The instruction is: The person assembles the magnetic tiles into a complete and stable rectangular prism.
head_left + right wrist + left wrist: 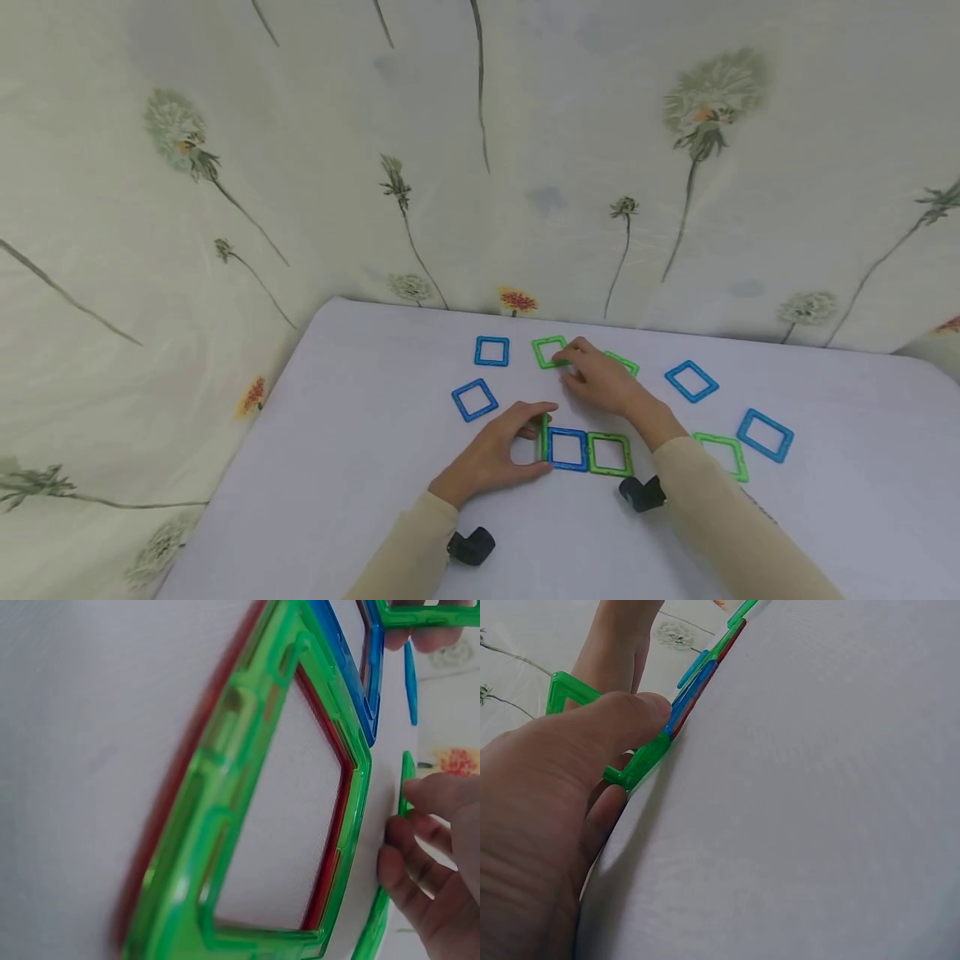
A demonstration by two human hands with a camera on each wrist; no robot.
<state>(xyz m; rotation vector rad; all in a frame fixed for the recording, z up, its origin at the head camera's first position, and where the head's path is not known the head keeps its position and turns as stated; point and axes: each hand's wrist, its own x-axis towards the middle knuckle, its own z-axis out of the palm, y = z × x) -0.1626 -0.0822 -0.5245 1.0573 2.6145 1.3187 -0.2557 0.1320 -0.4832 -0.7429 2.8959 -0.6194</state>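
My left hand (491, 454) grips a green square magnetic tile (544, 446) that stands upright, thumb at its near end and fingers at the far end. Against its base lies a flat blue square tile (567, 467), joined on the right to a flat green square tile (611, 472). Farther back, my right hand (600, 379) reaches over the table, its fingertips touching the near right corner of another green tile (537, 354). In the right wrist view its thumb and fingers (420, 796) are spread; no pinch on that tile (407, 765) shows.
Loose blue tiles (492, 339) (462, 407) lie at the back left. A green tile (630, 364) is partly behind my right hand. Further right are blue tiles (678, 385) (783, 447) and a green tile (740, 461) partly under my sleeve. A flowered cloth (525, 208) hangs behind the table (360, 400).
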